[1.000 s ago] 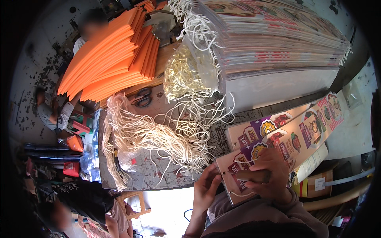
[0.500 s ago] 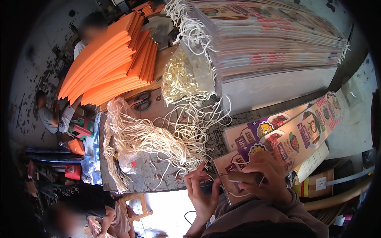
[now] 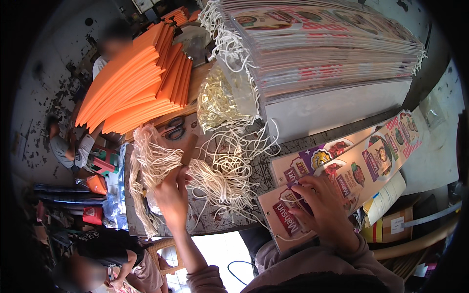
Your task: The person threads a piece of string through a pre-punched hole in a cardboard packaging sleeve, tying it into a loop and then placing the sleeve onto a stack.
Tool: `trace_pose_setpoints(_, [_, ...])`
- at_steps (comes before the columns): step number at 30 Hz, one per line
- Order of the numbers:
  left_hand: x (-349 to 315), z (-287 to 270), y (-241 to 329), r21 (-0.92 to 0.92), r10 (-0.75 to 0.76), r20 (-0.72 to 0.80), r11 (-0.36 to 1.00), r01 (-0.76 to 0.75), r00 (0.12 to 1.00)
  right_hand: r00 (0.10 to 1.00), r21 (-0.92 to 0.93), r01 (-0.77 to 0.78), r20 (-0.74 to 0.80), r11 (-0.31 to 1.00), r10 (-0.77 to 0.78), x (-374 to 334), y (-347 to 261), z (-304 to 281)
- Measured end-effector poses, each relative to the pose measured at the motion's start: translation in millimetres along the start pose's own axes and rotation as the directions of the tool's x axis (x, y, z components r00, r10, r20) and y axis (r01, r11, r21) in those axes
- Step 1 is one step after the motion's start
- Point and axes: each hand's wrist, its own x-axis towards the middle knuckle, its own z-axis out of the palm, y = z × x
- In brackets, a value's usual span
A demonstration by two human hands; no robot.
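My left hand [image 3: 172, 195] is over the heap of cream cords [image 3: 220, 178], its fingers closed around a narrow flat brown bar [image 3: 189, 150] that points up and away. My right hand [image 3: 325, 207] rests on the near end of a printed paper bag [image 3: 361, 183], thumb and fingers apart. A cord handle loops by its fingertips, and another cord end hangs at the bag's near edge. A second printed bag [image 3: 293, 168] lies partly beneath the first.
Behind stands a tall stack of printed bags [image 3: 332, 73] with white cord handles. A clear bag of small gold pieces [image 3: 215, 97], scissors [image 3: 173, 129] and orange folded sheets [image 3: 137, 78] lie left of it. Other people sit at left, near a stool [image 3: 168, 254].
My left hand has moved from beside the bag leftward over the cords. A brown piece was under my right hand; now my left holds a brown bar. My right hand stays on the bag.
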Motion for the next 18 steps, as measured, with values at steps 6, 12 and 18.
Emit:
trace_pose_setpoints(6, [76.8,25.5,-28.4,0.377,0.067,0.043,0.923,-0.079,0.997,1.000,-0.156,0.021,-0.003,0.988,-0.022,-3.8,5.7,8.9])
trace_pose_setpoints(12, [116.7,60.5,-56.2,0.432,0.182,-0.002,0.887,-0.164,0.983,0.996,-0.083,0.084,0.031,0.993,-0.081,-5.0,11.8,12.6])
trace_pose_setpoints(18, [95.3,58.5,-55.3,0.338,0.316,0.066,0.885,-0.319,0.946,0.993,-0.026,0.117,0.032,0.993,-0.117,-2.0,8.4,13.1])
